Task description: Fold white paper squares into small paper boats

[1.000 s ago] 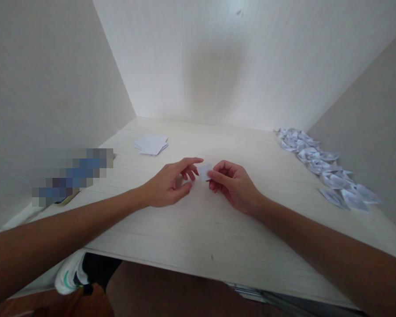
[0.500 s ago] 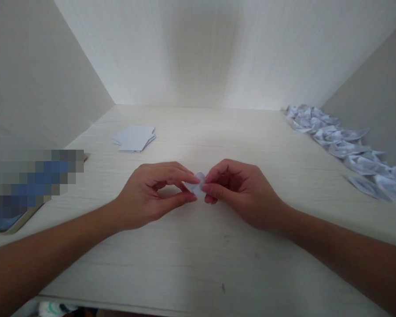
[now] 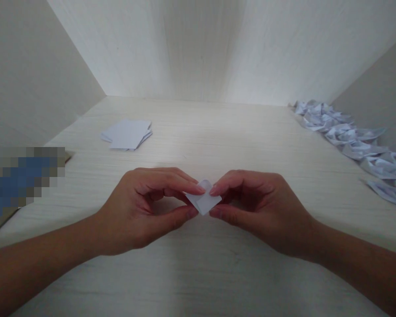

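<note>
A small folded piece of white paper [image 3: 207, 201] is held between both hands in the middle of the view, one corner pointing toward me. My left hand [image 3: 155, 202] pinches its left side, forefinger on top and thumb at the lower left edge. On the other side, my right hand [image 3: 260, 204] grips the right edge between forefinger and thumb. The fingertips cover parts of the paper's left and right sides, and the remaining fingers curl behind.
A stack of white paper sheets [image 3: 128, 134] lies at the back left of the pale table [image 3: 198, 273]. Along the right wall runs a heap of folded white paper pieces [image 3: 343, 132]. A pixelated flat object [image 3: 23, 180] rests at the left edge. Walls stand behind and on both sides.
The right fingers have shifted to the paper's right edge, so more of its folded face shows. Both hands appear slightly lower and larger in view, and the camera view has moved a little.
</note>
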`<state>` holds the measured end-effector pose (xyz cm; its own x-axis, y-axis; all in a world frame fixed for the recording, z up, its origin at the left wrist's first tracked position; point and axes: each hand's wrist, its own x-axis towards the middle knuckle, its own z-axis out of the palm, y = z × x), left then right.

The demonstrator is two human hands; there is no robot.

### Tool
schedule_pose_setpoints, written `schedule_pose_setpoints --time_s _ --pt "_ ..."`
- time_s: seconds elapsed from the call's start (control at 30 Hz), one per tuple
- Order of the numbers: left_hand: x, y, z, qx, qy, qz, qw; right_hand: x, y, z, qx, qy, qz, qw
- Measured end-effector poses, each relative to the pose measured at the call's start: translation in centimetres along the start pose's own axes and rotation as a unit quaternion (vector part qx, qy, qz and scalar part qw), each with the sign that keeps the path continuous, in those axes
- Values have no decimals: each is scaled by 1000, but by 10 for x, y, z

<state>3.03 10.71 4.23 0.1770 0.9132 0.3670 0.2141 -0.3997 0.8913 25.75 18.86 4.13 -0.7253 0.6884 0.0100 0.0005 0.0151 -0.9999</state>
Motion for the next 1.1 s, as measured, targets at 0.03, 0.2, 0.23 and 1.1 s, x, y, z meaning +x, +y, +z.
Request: schedule_pose_setpoints --time_s 0.03,0.2,0.23,1.1 --pt "0 0 0 -1 0 1 1000 0 0 0 -2 0 -1 1000" --pt "0 1 1 16 19 -7 1000 1 -2 1 -27 0 -19 999" --pt "0 1 1 20 28 -8 999 1 -2 1 -35 3 -30 999" --pt "-4 11 10 14 92 -60 994 -8 -11 9 -316 99 -211 920"
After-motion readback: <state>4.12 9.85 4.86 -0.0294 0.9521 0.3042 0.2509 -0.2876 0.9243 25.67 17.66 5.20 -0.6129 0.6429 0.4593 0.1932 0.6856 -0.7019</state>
